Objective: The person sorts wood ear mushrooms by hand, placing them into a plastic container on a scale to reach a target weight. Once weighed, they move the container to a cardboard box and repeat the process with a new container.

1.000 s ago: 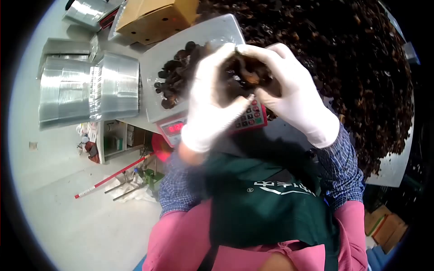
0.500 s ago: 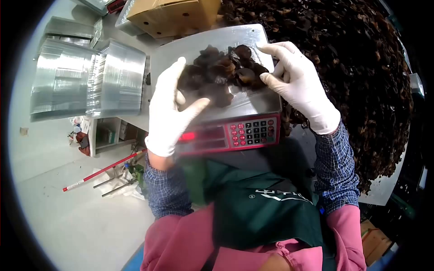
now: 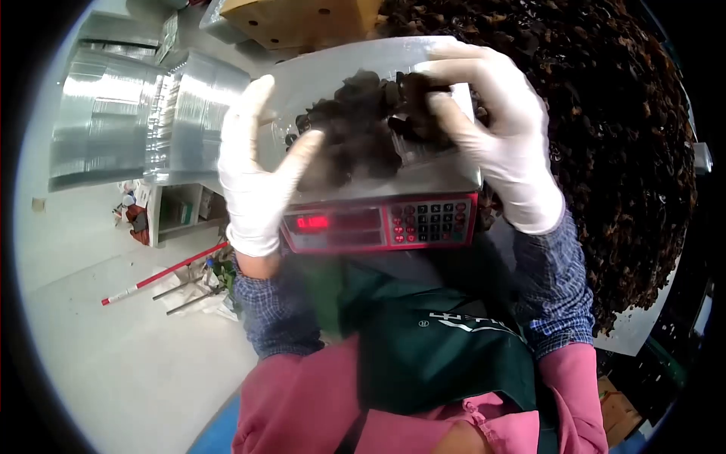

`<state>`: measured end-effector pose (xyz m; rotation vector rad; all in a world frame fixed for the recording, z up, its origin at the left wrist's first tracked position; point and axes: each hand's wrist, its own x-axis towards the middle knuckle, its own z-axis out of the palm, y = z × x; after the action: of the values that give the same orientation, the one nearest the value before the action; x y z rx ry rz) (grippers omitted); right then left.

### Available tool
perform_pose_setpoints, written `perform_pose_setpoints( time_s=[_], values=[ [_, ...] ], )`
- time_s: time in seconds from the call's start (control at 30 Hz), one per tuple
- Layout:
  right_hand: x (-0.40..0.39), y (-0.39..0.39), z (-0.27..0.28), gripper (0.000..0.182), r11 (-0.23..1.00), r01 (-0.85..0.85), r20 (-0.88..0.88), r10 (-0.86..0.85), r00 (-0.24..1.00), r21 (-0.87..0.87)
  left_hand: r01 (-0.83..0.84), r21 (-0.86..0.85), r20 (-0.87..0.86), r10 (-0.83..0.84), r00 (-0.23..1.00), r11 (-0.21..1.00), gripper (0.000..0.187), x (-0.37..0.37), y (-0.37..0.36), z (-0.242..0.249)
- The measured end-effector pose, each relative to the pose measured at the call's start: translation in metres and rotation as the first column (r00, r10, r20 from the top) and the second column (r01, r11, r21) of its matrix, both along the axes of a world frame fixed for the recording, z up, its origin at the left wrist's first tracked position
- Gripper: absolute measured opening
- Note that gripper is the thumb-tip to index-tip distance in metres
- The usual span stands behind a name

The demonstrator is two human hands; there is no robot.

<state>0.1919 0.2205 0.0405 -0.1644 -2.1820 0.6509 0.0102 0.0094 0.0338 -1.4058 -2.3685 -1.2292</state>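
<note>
A heap of dark dried mushrooms [image 3: 361, 129] lies on the steel pan of a red-fronted electronic scale [image 3: 382, 222]. My left hand [image 3: 255, 178], in a white glove, cups the left side of the heap with fingers spread. My right hand [image 3: 495, 129], also gloved, curls over the right side of the heap and grips several pieces. A red display glows on the scale's front, beside a keypad.
A large mound of the same dark mushrooms [image 3: 620, 151] covers the table to the right. Stacks of clear plastic containers [image 3: 144, 117] stand at the left, a cardboard box [image 3: 302, 15] behind the scale. A red-and-white pole [image 3: 162, 274] lies on the floor.
Both hands set the mushrooms down on the scale pan, then closed in around the heap; my right hand has curled onto its right side.
</note>
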Motion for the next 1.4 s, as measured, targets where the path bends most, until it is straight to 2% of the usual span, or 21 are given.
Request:
perform_pose_setpoints(
  time_s=[0.03, 0.07, 0.13, 0.17, 0.23, 0.33, 0.37, 0.4, 0.47, 0.5, 0.57, 0.6, 0.67, 0.73, 0.87, 1.0, 1.07, 1.13, 1.2, 1.27, 1.4],
  values=[
    [0.019, -0.002, 0.005, 0.021, 0.953, 0.021, 0.048, -0.007, 0.999, -0.302, -0.052, -0.013, 0.053, 0.052, 0.997, 0.999, 0.066, -0.001, -0.005, 0.001],
    [0.038, -0.006, 0.008, 0.022, 0.818, 0.057, 0.099, 0.0, 0.995, -0.573, -0.081, -0.015, 0.052, 0.081, 0.995, 0.997, 0.065, -0.006, -0.011, -0.001],
    [0.078, -0.005, 0.009, 0.024, 0.82, 0.152, 0.202, -0.045, 0.978, -0.552, -0.079, 0.02, 0.147, 0.075, 0.986, 0.997, 0.064, -0.015, -0.021, -0.004],
    [0.102, -0.003, 0.004, 0.024, 0.85, 0.203, 0.301, -0.055, 0.952, -0.486, -0.037, 0.043, 0.068, 0.034, 0.997, 0.998, 0.067, -0.022, -0.023, -0.007],
    [0.15, -0.005, -0.009, 0.022, 0.879, 0.289, 0.501, -0.067, 0.863, -0.38, 0.058, -0.029, 0.103, -0.055, 0.993, 0.998, 0.071, -0.023, -0.022, 0.003],
    [0.228, -0.026, -0.02, 0.022, 0.875, 0.381, 0.766, -0.017, 0.643, -0.3, 0.265, -0.159, -0.008, -0.27, 0.963, 0.951, 0.076, -0.025, -0.01, 0.005],
    [0.26, -0.033, -0.023, 0.021, 0.856, 0.432, 0.848, 0.015, 0.53, -0.285, 0.346, -0.213, 0.361, -0.256, 0.897, 0.914, 0.12, -0.018, -0.004, 0.012],
    [0.292, -0.042, -0.025, 0.02, 0.835, 0.486, 0.912, 0.042, 0.408, -0.256, 0.33, -0.36, 0.137, -0.301, 0.944, 0.872, 0.119, -0.02, 0.002, 0.007],
    [0.344, -0.064, -0.027, 0.018, 0.835, 0.532, 0.971, 0.01, 0.238, -0.139, 0.347, -0.429, 0.167, -0.304, 0.938, 0.834, 0.12, -0.007, 0.02, 0.008],
    [0.374, -0.078, -0.034, 0.019, 0.808, 0.575, 0.982, 0.022, 0.186, -0.127, 0.381, -0.457, 0.025, -0.416, 0.909, 0.804, 0.121, -0.008, 0.029, 0.002],
    [0.425, -0.097, -0.052, 0.02, 0.811, 0.585, 1.0, 0.031, 0.0, -0.025, 0.397, -0.381, 0.034, -0.417, 0.909, 0.835, 0.09, -0.008, 0.043, -0.007],
    [0.466, -0.113, -0.073, 0.021, 0.827, 0.561, 1.0, -0.032, -0.001, 0.027, 0.437, -0.328, 0.055, -0.445, 0.894, 0.838, 0.076, -0.009, 0.054, -0.016],
    [0.501, -0.139, -0.083, 0.021, 0.855, 0.493, 0.986, -0.157, -0.047, 0.16, 0.495, -0.213, -0.026, -0.511, 0.859, 0.842, 0.07, -0.02, 0.056, -0.039],
    [0.505, -0.157, -0.087, 0.024, 0.824, 0.494, 0.96, -0.245, -0.133, 0.279, 0.498, -0.241, -0.061, -0.525, 0.849, 0.833, 0.067, -0.013, 0.055, -0.034],
    [0.395, -0.125, -0.051, 0.031, 0.828, 0.56, 0.94, -0.206, 0.273, 0.019, 0.535, -0.349, 0.031, -0.561, 0.827, 0.769, 0.064, -0.007, 0.048, -0.029],
    [0.311, -0.079, -0.065, 0.029, 0.798, 0.6, 0.743, -0.372, 0.556, -0.049, 0.52, -0.386, 0.065, -0.539, 0.839, 0.762, 0.068, -0.007, 0.047, -0.022],
    [0.269, -0.057, -0.072, 0.037, 0.706, 0.69, 0.665, -0.439, 0.604, -0.161, 0.485, -0.423, 0.099, -0.493, 0.864, 0.765, 0.07, -0.001, 0.048, -0.01],
    [0.24, -0.04, -0.091, 0.044, 0.691, 0.71, 0.594, -0.515, 0.618, -0.139, 0.483, -0.419, 0.103, -0.488, 0.867, 0.769, 0.08, 0.002, 0.043, -0.001],
    [0.226, -0.028, -0.12, 0.047, 0.712, 0.696, 0.6, -0.598, 0.531, 0.092, 0.477, -0.422, 0.092, -0.487, 0.869, 0.771, 0.084, 0.001, 0.039, 0.006],
    [0.224, -0.023, -0.137, 0.034, 0.729, 0.681, 0.492, -0.622, 0.61, 0.077, 0.466, -0.404, 0.114, -0.463, 0.879, 0.787, 0.088, 0.003, 0.033, 0.009],
    [0.234, -0.018, -0.135, 0.013, 0.74, 0.652, 0.423, -0.544, 0.725, -0.166, 0.446, -0.361, 0.147, -0.422, 0.894, 0.819, 0.089, 0.012, 0.027, 0.009]
  ],
)
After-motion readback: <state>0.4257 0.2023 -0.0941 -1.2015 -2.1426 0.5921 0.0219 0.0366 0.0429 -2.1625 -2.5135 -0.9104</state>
